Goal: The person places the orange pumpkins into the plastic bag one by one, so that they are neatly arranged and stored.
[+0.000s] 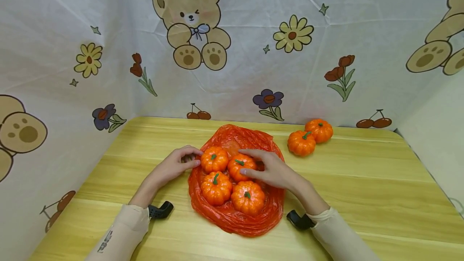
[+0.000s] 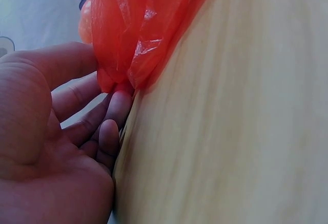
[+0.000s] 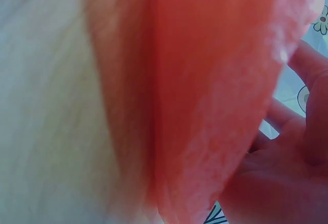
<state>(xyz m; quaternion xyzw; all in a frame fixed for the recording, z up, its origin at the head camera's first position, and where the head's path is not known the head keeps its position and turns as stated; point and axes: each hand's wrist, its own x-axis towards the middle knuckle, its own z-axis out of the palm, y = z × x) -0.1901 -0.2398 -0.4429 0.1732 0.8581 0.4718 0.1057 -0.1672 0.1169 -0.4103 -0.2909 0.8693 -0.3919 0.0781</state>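
Several small orange toy pumpkins (image 1: 216, 188) with green stems sit inside a red plastic bag (image 1: 250, 226), its mouth spread wide on the table. My left hand (image 1: 177, 164) is at the bag's left edge, its fingertips and thumb touching the side by the upper-left pumpkin (image 1: 214, 159). In the left wrist view its fingers are loosely bent against the red plastic (image 2: 148, 29). My right hand (image 1: 270, 168) reaches over the bag's right rim and holds the upper-right pumpkin (image 1: 237, 168) between thumb and fingers. In the right wrist view the bag (image 3: 205, 90) hides the fingertips and that pumpkin.
Two more pumpkins, one in front (image 1: 301, 144) and one behind (image 1: 320, 131), stand together at the back right of the wooden table (image 1: 362, 196). A white cloth (image 1: 239, 43) printed with bears and flowers hangs behind the table. Black wrist devices (image 1: 161, 210) sit by both cuffs.
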